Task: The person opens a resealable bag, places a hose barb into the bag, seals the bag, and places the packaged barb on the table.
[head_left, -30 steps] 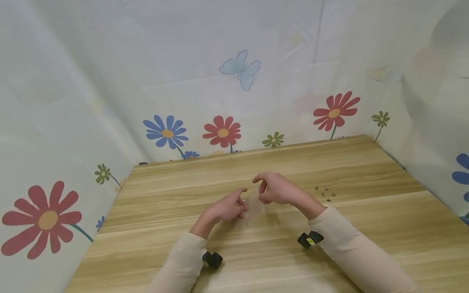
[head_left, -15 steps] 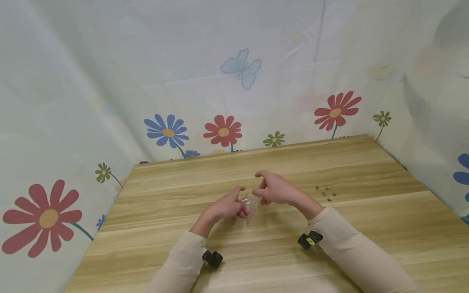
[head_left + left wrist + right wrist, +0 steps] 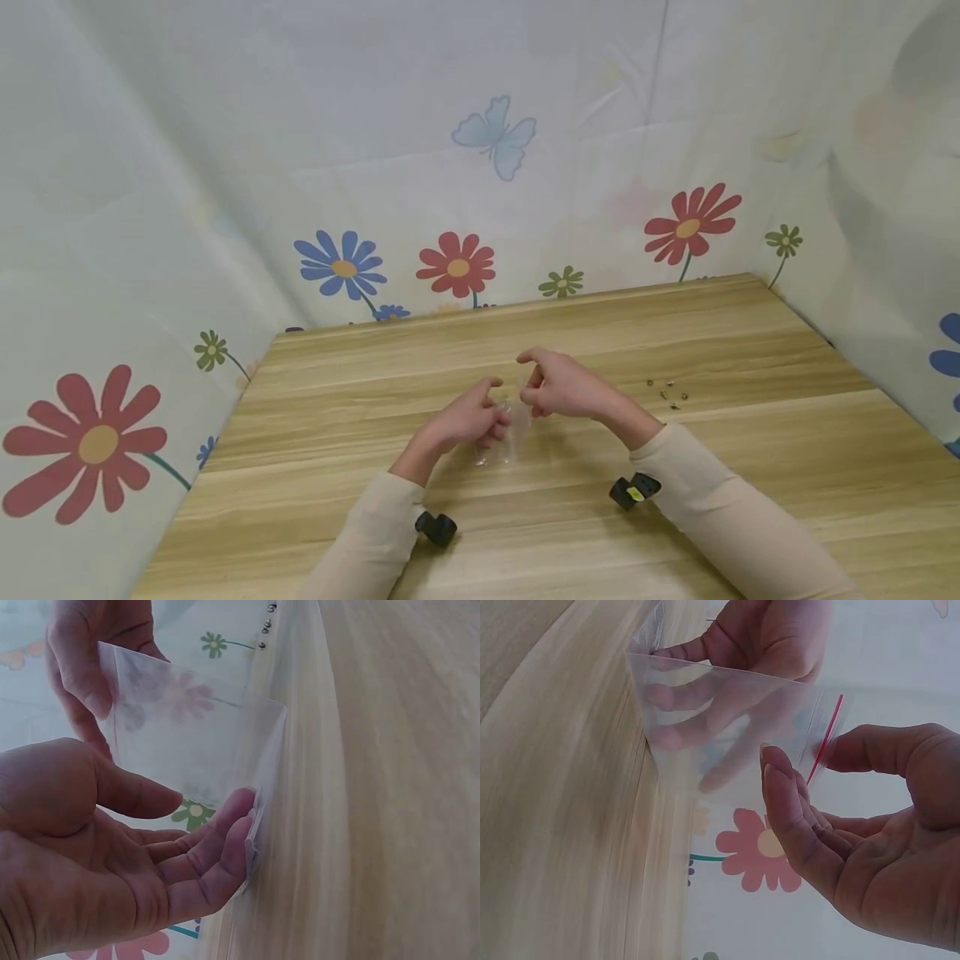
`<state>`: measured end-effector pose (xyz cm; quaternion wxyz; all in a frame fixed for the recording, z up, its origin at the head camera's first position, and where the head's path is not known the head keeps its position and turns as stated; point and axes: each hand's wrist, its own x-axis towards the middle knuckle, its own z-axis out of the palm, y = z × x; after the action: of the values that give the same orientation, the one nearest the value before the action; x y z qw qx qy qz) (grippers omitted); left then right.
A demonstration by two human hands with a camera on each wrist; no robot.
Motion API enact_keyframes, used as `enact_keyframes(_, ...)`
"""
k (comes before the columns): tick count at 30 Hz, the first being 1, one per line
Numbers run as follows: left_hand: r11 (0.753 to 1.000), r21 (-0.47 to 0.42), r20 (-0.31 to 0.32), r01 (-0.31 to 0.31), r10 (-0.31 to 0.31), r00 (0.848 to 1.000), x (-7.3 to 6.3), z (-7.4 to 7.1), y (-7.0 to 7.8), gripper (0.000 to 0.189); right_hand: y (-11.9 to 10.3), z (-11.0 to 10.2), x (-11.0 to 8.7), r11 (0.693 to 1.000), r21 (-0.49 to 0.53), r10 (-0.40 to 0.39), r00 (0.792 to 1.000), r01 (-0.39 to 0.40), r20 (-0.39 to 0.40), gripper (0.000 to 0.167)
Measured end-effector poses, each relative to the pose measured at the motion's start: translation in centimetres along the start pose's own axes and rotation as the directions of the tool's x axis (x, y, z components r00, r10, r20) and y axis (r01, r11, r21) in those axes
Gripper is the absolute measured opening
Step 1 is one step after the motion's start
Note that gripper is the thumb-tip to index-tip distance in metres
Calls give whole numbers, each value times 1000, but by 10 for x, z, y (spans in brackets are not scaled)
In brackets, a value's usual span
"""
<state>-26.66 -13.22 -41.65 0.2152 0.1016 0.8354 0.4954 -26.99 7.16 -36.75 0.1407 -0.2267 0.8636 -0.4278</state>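
Note:
A clear zip-lock bag with a red seal line is held above the table between both hands. At its mouth, beside the red line, the right hand pinches it between thumb and fingers. The left hand is at the bag's opposite end. There its fingertips touch the bent film, while the thumb stands apart from them, as the left wrist view shows. Nothing can be made out inside the bag. To the right of the right hand, several small metal pieces lie on the table; their kind is too small to tell.
The wood-grain table stretches around both hands. A white curtain printed with flowers and a butterfly hangs along its back and sides. Each sleeve carries a black wrist camera, one on the left and one on the right.
The bag shifted left and dipped away from upright, then turned between the hands. The left fingers have loosened somewhat. The right hand has shifted slightly. The small metal pieces stay where they were.

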Motion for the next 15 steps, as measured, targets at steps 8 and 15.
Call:
enact_keyframes(8, 999, -33, 1, 9, -9, 1000, 2, 0, -1, 37, 1, 2, 0, 1000, 0, -24, 1000, 24, 13, 55)
enact_keyframes(15, 996, -83, 19, 11, -10, 1000, -1, -4, 2, 28, 11, 4, 6, 989, 148, 10, 1000, -14, 24, 49)
